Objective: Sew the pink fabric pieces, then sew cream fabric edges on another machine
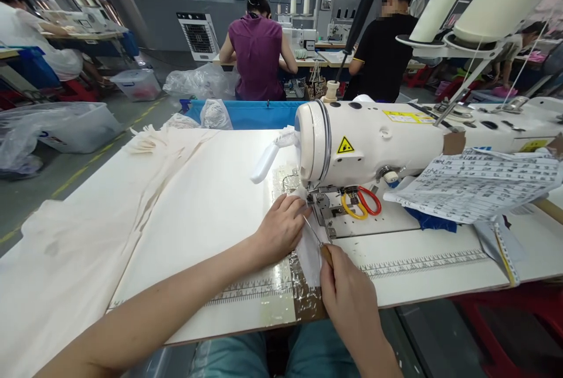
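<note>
A narrow strip of white fabric (311, 260) runs from the needle area of the white sewing machine (360, 137) toward the table's front edge. My left hand (281, 228) is closed on the fabric just left of the presser foot, fingertips pressed together on it. My right hand (349, 290) grips the wooden handle of a thin metal awl (313, 230), whose shaft points up and left over the fabric toward my left fingers. Its tip is hard to make out beside them.
Cream fabric pieces (88, 219) lie on the left of the table (211, 190). Yellow and red scissors (361, 202) rest beside the machine bed. Written papers (479, 184) lean at the right. A blue trough (259, 114) borders the back; people sit beyond.
</note>
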Motion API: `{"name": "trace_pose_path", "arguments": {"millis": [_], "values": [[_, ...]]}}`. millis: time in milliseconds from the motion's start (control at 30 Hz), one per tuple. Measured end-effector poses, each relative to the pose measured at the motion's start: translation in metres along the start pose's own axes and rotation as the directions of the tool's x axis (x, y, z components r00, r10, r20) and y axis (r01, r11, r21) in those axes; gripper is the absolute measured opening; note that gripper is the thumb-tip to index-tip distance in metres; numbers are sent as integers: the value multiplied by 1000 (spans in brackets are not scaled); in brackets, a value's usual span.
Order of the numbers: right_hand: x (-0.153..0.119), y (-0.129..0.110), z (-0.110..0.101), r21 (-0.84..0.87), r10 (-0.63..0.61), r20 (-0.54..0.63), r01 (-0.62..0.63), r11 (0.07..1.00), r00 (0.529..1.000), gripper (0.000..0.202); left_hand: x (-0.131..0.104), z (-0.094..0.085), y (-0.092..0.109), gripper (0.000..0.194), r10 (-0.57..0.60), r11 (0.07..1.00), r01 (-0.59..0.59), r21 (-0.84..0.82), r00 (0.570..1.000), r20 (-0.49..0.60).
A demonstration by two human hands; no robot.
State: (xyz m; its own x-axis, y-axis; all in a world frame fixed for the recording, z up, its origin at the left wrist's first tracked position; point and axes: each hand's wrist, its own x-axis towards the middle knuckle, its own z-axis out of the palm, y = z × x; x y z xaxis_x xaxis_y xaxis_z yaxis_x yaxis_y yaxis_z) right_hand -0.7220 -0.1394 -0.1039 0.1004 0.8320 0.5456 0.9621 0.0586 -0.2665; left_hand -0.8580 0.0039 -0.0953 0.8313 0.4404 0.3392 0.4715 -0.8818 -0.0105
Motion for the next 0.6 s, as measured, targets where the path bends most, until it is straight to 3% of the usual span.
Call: {"name": "trace_pose_path", "arguments": {"millis": [133,367,600], "values": [[1,-3,-7,67,0,-1,0,998,1000,27,-1,-1,-1,39,-13,998,14,54,1000,-20],[-3,-4,-13,63,8,35,-10,998,999,31,-8,-2,20,39,50,998,-52,-34,997,-50],[-21,14,-26,175,123,100,-139,975,987,25,-8,-3,19,43,31,1000,-31,-4,999,45]]}}
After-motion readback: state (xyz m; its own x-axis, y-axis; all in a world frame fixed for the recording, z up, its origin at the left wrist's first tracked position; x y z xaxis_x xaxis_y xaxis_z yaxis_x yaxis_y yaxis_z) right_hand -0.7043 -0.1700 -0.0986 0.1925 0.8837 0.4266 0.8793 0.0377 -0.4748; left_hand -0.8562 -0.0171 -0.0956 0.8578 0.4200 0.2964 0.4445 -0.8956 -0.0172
